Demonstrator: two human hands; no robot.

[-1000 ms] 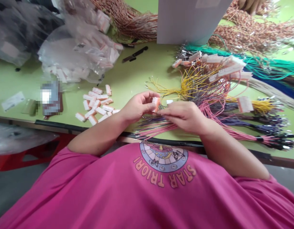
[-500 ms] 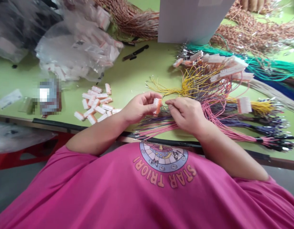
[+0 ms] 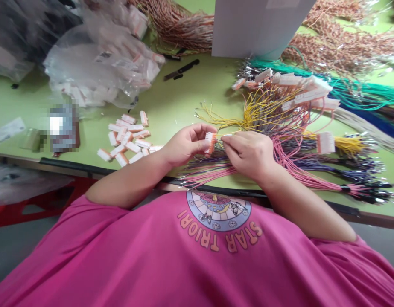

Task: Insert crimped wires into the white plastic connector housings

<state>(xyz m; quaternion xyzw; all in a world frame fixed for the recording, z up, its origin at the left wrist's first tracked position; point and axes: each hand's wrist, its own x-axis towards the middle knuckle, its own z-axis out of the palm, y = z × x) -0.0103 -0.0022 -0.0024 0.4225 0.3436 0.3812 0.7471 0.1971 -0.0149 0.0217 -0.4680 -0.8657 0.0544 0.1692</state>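
Between the thumb and fingers of my left hand (image 3: pixel 193 143) is a white and orange plug-in connector (image 3: pixel 211 143), its row of openings turned to the right. My right hand (image 3: pixel 248 152) is pinched just right of the connector, with a thin wire (image 3: pixel 219 136) at its fingertips, mostly covered by the fingers. Yellow wires (image 3: pixel 251 113) fan out behind the right hand. Pink wires (image 3: pixel 216 175) and purple wires (image 3: pixel 315 163) run beneath and beside it. Several loose connectors (image 3: pixel 128 136) lie left of my left hand.
Clear plastic bags (image 3: pixel 97 64) of connectors fill the back left. A black-handled knife (image 3: pixel 182 69) lies behind my hands. A grey panel (image 3: pixel 257 30) stands at the back, near brown twisted wires (image 3: pixel 180 32) and green wires (image 3: pixel 360 91). Wired connectors (image 3: pixel 307 87) are piled at right.
My right hand has shifted very slightly, its fingertips still close to the connector. The left hand keeps hold of the connector in nearly the same place.
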